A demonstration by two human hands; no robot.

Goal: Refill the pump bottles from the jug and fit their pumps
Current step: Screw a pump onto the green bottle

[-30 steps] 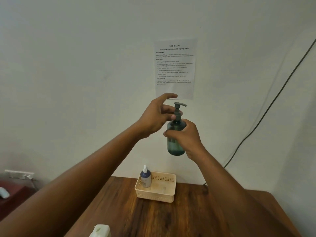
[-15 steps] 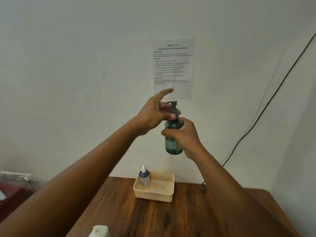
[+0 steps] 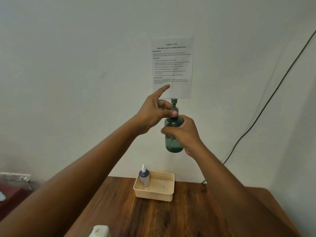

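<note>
Gripping a green bottle (image 3: 172,142) around its body, the right hand (image 3: 183,134) holds it upright in the air above the counter (image 3: 153,218), in front of a printed sheet (image 3: 171,65) on the wall. The left hand (image 3: 154,110) pinches the pump (image 3: 174,104) collar at the bottle's neck, forefinger pointing up. Below, a cream basket (image 3: 154,194) on the counter holds a small blue bottle (image 3: 144,177), and a white jug (image 3: 100,231) top shows at the near edge.

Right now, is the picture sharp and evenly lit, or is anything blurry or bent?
Head view: soft, even light, no harsh glare; the green bottle and both hands look fairly sharp; the printed sheet has small text too fine to read; the wide lens bows the cable and the table edges.
</note>
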